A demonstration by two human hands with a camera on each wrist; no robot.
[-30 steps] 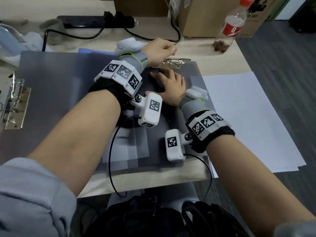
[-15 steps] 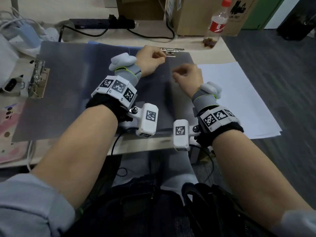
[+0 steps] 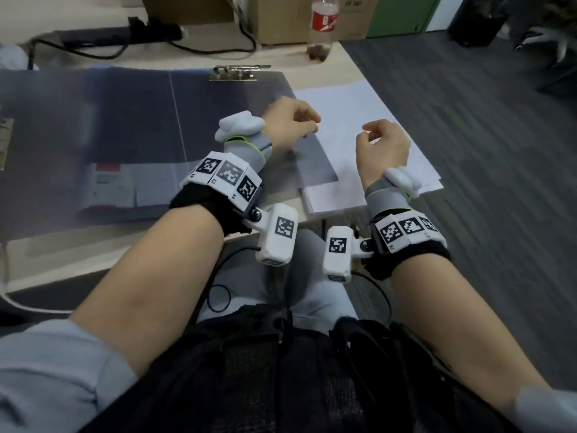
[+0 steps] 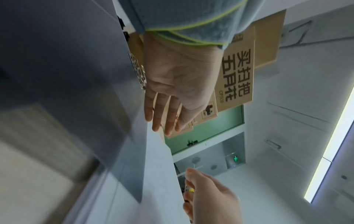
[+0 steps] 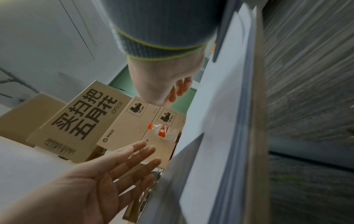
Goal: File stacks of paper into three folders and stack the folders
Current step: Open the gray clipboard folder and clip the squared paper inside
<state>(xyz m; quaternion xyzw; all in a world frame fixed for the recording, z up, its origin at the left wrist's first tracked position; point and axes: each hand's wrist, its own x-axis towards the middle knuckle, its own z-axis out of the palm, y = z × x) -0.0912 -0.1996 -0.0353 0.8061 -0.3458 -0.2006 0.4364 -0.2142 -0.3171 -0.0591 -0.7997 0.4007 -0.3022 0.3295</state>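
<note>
The stack of white paper [image 3: 368, 145] lies flat at the right end of the tabletop [image 3: 93, 264], its long axis running from my lap away toward the far edge, its left margin tucked under the right flap of the open grey folder [image 3: 125, 126]. The folder's metal clip [image 3: 237, 72] sits at the far edge of that flap, beyond the paper and to its left. My right hand [image 3: 382, 148] hovers directly above the paper's middle, its grip empty, fingers loosely curled toward the palm. My left hand [image 3: 288, 123] hangs over the seam where flap and paper overlap, also holding nothing; the left wrist view shows its fingers [image 4: 162, 115] fairly straight and close together. The right hand is the nearer of the two to the bulk of the stack, the left nearer to the folder and clip. I judge the stack must travel leftward and away to reach the clip, so a hold along its long sides would suit. A cardboard box [image 3: 299, 17] and a bottle [image 3: 323, 23] stand at the far end.
</note>
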